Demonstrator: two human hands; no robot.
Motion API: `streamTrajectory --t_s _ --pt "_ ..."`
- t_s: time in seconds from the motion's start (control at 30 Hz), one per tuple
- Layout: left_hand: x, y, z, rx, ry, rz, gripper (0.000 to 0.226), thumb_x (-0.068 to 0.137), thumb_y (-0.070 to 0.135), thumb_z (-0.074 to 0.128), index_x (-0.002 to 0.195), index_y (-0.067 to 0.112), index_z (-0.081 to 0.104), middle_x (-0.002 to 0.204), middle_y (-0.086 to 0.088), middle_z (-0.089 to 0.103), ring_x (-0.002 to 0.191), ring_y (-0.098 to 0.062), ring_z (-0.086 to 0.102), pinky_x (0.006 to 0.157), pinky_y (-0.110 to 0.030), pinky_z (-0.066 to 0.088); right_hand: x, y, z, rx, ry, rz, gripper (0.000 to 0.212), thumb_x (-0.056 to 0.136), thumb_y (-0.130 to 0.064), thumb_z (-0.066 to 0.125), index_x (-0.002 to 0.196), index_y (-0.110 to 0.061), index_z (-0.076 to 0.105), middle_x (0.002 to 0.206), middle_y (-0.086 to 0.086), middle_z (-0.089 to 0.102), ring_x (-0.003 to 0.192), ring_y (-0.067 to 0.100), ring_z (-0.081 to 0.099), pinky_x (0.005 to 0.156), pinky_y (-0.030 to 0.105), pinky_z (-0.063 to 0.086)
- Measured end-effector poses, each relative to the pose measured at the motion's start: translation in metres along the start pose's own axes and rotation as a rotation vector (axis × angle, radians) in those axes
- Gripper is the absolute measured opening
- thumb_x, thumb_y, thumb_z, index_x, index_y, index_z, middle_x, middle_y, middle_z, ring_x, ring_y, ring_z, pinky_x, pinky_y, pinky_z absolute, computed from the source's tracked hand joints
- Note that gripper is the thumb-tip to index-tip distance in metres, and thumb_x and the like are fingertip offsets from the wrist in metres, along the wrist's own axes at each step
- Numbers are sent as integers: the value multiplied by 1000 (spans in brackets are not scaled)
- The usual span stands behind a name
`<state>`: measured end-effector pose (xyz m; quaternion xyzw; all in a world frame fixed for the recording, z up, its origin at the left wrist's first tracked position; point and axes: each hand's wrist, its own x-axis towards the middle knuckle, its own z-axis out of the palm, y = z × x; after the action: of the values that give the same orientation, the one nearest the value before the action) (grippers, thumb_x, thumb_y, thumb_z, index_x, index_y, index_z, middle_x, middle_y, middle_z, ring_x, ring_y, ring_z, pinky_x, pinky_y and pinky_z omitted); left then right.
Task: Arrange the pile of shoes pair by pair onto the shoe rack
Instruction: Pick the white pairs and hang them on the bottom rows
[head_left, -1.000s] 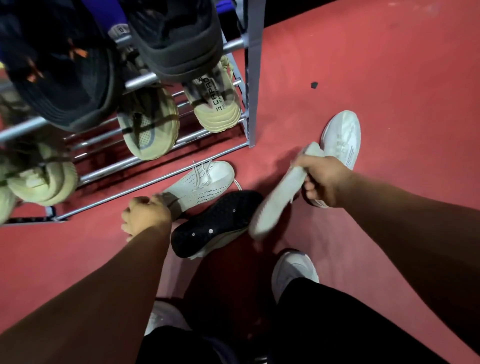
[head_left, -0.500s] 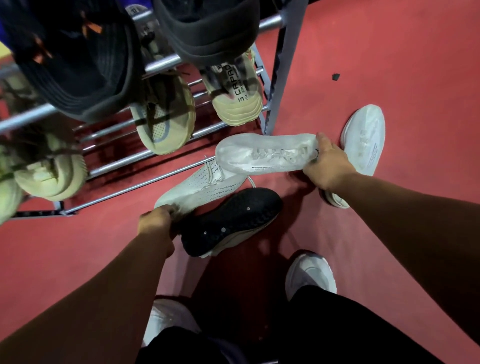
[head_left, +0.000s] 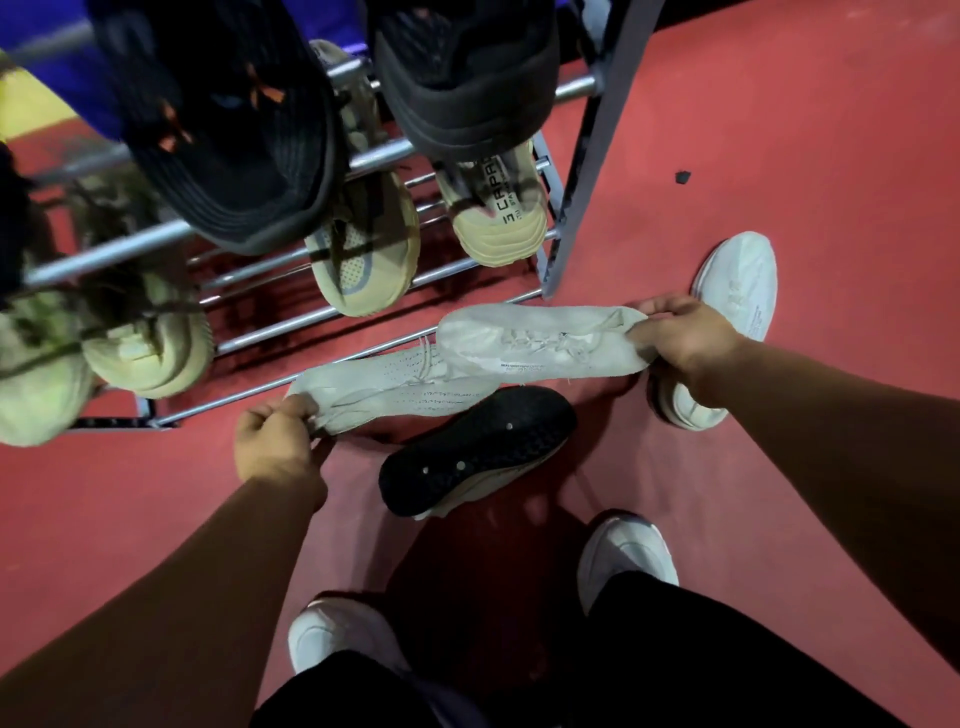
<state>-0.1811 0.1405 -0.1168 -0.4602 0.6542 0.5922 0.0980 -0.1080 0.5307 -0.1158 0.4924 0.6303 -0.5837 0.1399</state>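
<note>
Head view: left hand pinched the lower white sneaker's heel, right hand the upper white sneaker's; both lay lengthwise along the shoe rack's bottom rail.

I note white knit shoe, white laced shoe held, overlapping, at shoe rack foot | black-soled shoe sole-up, floor

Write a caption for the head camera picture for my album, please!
Sorting shoes: left hand grips the knit shoe, right hand the smooth shoe, by the rack.
</note>
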Motion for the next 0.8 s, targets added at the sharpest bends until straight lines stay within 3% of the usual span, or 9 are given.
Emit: streamTrajectory --t_s 0.17,0.27,0.37,0.5,0.57,0.6,0.67,0.73,0.8 --pt "-10 27 -13 -107 1 66 19 76 9 64 83 24 55 90 -6 64 78 -24 62 85 -44 59 -22 -20 -4 167 -54 -12 20 60 -14 70 76 -21 60 80 11 52 67 27 48 61 38 43" --pt "-10 33 -18 -111 -58 23 25 75 13 61 99 21 64 89 -3 68 83 -24 66 77 -38 59 -23 -27 -14 321 -47 56 40 52 -20 66 92 -16 66 93 14 54 80 33 56 78 50 53" --pt "-13 29 -15 -78 -167 -47 21 80 14 61 98 18 69 84 0 69 78 -20 66 74 -34 55 -26 -27 -18 411 -98 98 46 63 -15 58 107 -9 70 102 16 67 94 38 69 92 48 58" --pt "-13 18 5 30 -363 -78 24 88 10 63 111 17 66 99 -3 70 83 -18 68 69 -29 60 -28 -13 -6 477 -235 192 52 82 -6 45 129 0 66 123 18 73 116 33 70 84 47 63" --pt "-20 11 21 16 -433 -101 39 84 11 73 120 15 59 111 -7 68 87 -19 69 77 -30 60 -28 -9 4 518 -302 228 50 86 -6 45 131 -1 64 126 17 72 116 32 70 83 46 64" --pt "-27 7 28 47 -444 -130 52 78 16 80 125 13 57 115 -6 68 88 -17 68 82 -30 58 -28 -7 9 497 -334 243 46 88 -6 47 130 -1 64 124 16 72 112 32 71 84 46 63" --pt "-42 -2 38 165 -420 -166 69 73 27 88 132 13 55 114 1 68 85 -10 64 74 -24 50 -28 -1 20 330 -409 277 38 92 -6 52 128 -2 64 114 18 73 99 32 73 87 47 61" --pt "-53 -18 39 277 -342 -142 52 79 28 86 120 9 62 100 -1 70 74 -11 67 55 -21 53 -32 6 31 89 -478 308 32 93 -4 57 124 0 65 92 16 76 78 27 75 88 45 61" --pt "-58 -35 32 439 -259 -75 41 78 36 86 99 4 69 87 -9 73 64 -19 70 48 -23 54 -37 10 43 -86 -527 333 19 94 -5 58 111 -1 67 65 10 72 64 25 72 95 47 60"
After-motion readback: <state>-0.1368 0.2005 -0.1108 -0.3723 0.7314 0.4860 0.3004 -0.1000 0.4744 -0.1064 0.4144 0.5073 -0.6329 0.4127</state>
